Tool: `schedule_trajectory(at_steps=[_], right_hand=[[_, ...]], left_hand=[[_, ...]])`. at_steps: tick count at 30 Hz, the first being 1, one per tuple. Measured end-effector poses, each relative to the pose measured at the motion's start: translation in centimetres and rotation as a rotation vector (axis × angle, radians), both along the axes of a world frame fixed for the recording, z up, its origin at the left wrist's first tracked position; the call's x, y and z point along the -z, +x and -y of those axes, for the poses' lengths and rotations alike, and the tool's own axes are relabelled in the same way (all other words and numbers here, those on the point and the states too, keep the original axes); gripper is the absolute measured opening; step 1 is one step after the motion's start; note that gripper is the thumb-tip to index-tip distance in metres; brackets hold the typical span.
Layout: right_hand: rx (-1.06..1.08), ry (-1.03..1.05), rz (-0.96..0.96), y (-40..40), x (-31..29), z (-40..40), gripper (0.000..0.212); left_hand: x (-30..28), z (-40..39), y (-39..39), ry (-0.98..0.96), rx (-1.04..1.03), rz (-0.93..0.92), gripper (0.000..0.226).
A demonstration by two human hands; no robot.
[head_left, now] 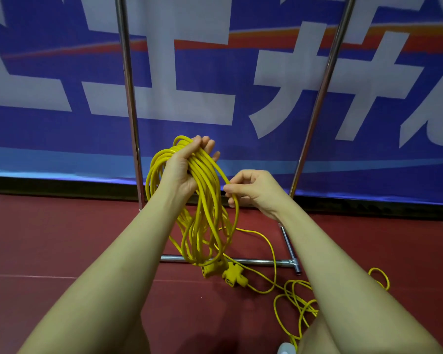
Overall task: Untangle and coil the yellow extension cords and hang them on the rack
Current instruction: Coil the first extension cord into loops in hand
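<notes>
My left hand (187, 166) grips the top of a coil of yellow extension cord (205, 215), whose several loops hang down in front of the rack. My right hand (251, 191) pinches one strand of that cord just right of the coil. Two yellow plug ends (224, 272) dangle at the coil's bottom. From there a loose strand runs down to a tangle of yellow cord (299, 302) on the floor at the lower right. The metal rack shows as two upright poles (129, 98) (320, 98) and a base bar (261, 262) on the floor.
A blue banner with large white characters (215, 85) hangs right behind the rack. The floor (62, 238) is dark red. The rack's right foot (290, 249) juts toward me. A white object (285, 350) peeks in at the bottom edge by my right forearm.
</notes>
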State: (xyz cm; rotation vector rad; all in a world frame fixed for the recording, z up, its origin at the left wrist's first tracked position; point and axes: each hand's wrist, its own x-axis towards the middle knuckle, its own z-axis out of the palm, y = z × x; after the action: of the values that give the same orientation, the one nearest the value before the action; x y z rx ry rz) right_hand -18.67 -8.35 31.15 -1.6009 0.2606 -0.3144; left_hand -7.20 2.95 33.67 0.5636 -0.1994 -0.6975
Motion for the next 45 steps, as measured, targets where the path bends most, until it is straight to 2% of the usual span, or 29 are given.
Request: schedule_trajectory(at_steps=[3,7,12,20,26,32,36,39,40,42,45], right_hand=[[0.063,0.008,0.013,0.6,-0.1,-0.4,0.013],[0.07,-0.139,0.004,1.5,1.0,-0.1,0.013],[-0.152,-0.09,-0.078,1.8,1.7,-0.7,0.045],[-0.238,-0.012,-0.031,2.2,1.5,-1.5,0.036],[-0.3,0.154,-0.003,2.3,0.7,-2.1,0.013],[-0.358,0.266,-0.055,2.1,0.4,-2.4,0.011],[-0.381,0.269,-0.041,2.1,0.3,-2.8,0.015],[-0.406,0.29,-0.025,1.9,0.1,-2.9,0.011],[-0.405,0.305,-0.02,1.9,-0.1,-3.0,0.009],[-0.413,0.328,-0.011,1.9,-0.4,-3.3,0.006],[-0.403,0.251,-0.028,1.8,-1.1,-3.6,0.008]], left_hand=[[0.1,0.1,-0.2,0.023,-0.002,-0.011,0.014],[-0.1,0.1,0.0,-0.017,0.021,-0.02,0.016],[0.0,0.5,0.3,-0.076,-0.017,-0.068,0.016],[-0.7,0.8,0.7,-0.142,-0.043,-0.093,0.015],[-1.1,0.3,1.5,-0.128,-0.046,-0.129,0.017],[-1.3,0.0,1.8,-0.071,-0.008,-0.127,0.022],[-1.5,-0.4,1.7,0.0,0.008,-0.078,0.029],[-1.6,-0.9,2.0,0.06,0.005,-0.009,0.047],[-1.6,-1.0,2.0,0.093,-0.004,0.026,0.047],[-1.7,-1.3,2.1,0.147,-0.028,0.064,0.031],[-1.5,-1.6,2.2,0.168,-0.033,0.073,0.017]])
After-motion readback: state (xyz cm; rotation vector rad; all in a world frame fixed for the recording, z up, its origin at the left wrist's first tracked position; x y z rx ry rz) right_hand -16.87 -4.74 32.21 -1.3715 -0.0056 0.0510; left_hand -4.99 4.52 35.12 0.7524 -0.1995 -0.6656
